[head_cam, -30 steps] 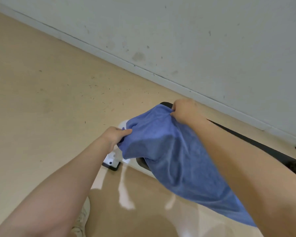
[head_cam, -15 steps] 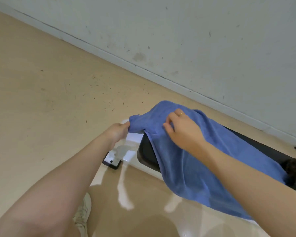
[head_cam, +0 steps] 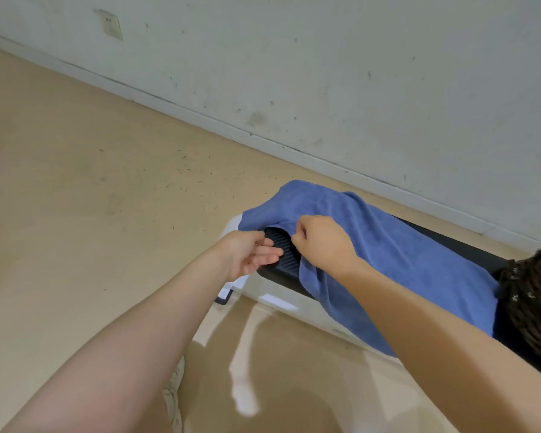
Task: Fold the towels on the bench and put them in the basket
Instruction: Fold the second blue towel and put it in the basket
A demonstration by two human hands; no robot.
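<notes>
A blue towel (head_cam: 397,264) lies spread over the end of a black padded bench (head_cam: 280,259), its near side hanging over the front edge. My right hand (head_cam: 322,242) pinches the towel's near edge where it bunches over the bench end. Just to the left, my left hand (head_cam: 253,254) is open with relaxed fingers, holding nothing, beside the uncovered black padding. A dark woven basket (head_cam: 534,304) shows at the right edge, touching the towel's far end.
The bench stands on a white frame (head_cam: 281,300) with a black foot (head_cam: 224,296), close to a grey wall (head_cam: 325,73). Beige floor (head_cam: 91,198) stretches to the left. A shoe (head_cam: 174,392) is visible below my left arm.
My left hand has let go of the towel corner and opened. My right hand slid to the towel's near edge and pinched it. The towel has settled flatter on the bench.
</notes>
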